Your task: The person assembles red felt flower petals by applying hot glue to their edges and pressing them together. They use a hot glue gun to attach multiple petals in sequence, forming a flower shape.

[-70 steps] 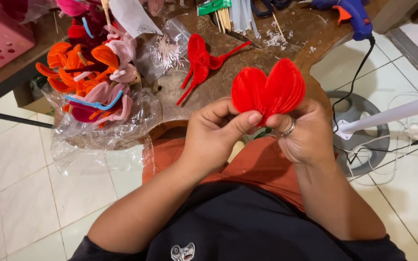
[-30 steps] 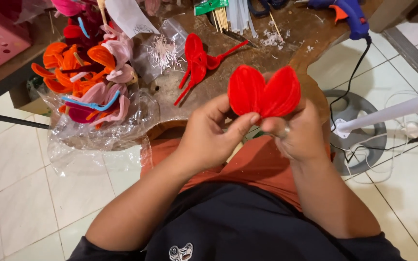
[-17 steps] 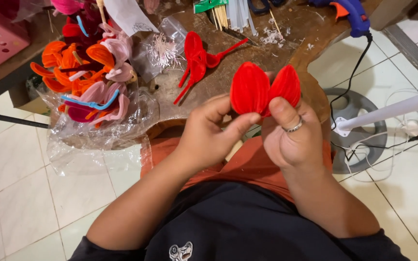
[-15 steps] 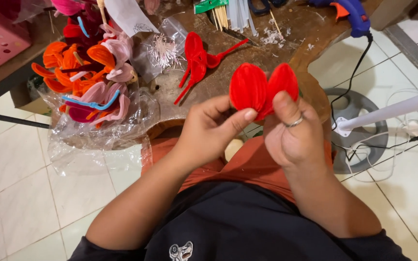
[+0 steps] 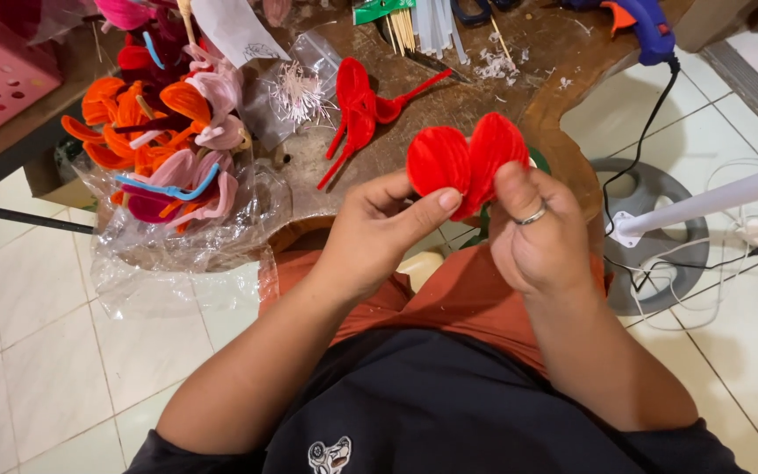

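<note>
Both hands hold a pair of red fuzzy petal loops (image 5: 465, 160) above my lap, at the near edge of a brown wooden table (image 5: 502, 88). My left hand (image 5: 379, 233) pinches the base of the left petal with thumb and fingers. My right hand (image 5: 541, 237), with a ring on one finger, presses its thumb on the right petal, which is turned partly edge-on. More red looped petals (image 5: 361, 110) lie on the table just beyond.
A clear plastic bag (image 5: 164, 154) of orange, pink and red loops sits at the table's left. A pink basket (image 5: 2, 66) stands at far left. A blue glue gun (image 5: 647, 22) and sticks (image 5: 414, 22) lie at the back. A fan base (image 5: 651, 228) stands on the tiled floor at right.
The right petal has been turned from lying flat and wide to partly edge-on, folded closer to the left petal. My right thumb has moved up onto it.
</note>
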